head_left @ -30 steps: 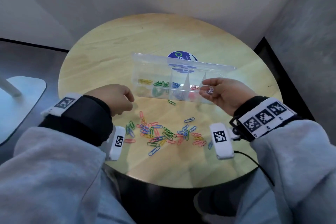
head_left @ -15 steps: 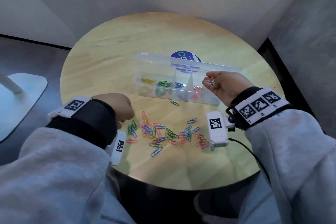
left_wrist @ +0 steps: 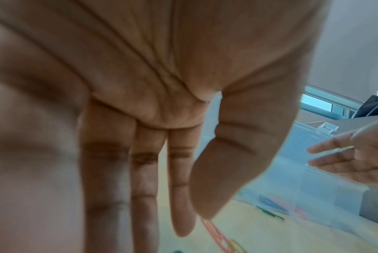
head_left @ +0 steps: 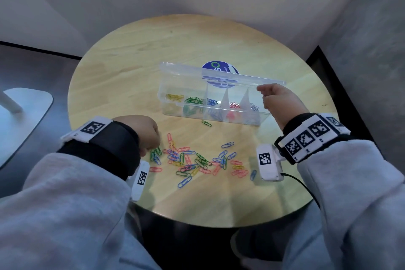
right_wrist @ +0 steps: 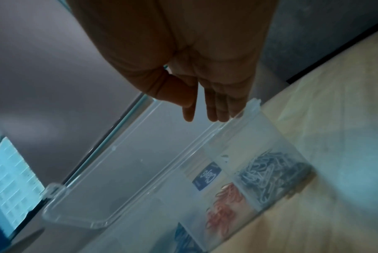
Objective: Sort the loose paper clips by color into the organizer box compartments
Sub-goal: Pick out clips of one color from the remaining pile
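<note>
Paper clips near surface's front edge: light, stiff, slippery wire; pinch singly. Left grip fingers extended, empty; right grip likewise.

The organizer box stood on the table ahead of both hands, its right end beneath the right hand. The loose paper clips lay between the wrists, just right of the left hand, nearer than the box.

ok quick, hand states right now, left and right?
Left hand: open, fingers straight down over the loose paper clips, holding nothing.
Right hand: open, empty, fingers extended above the organizer box.
</note>
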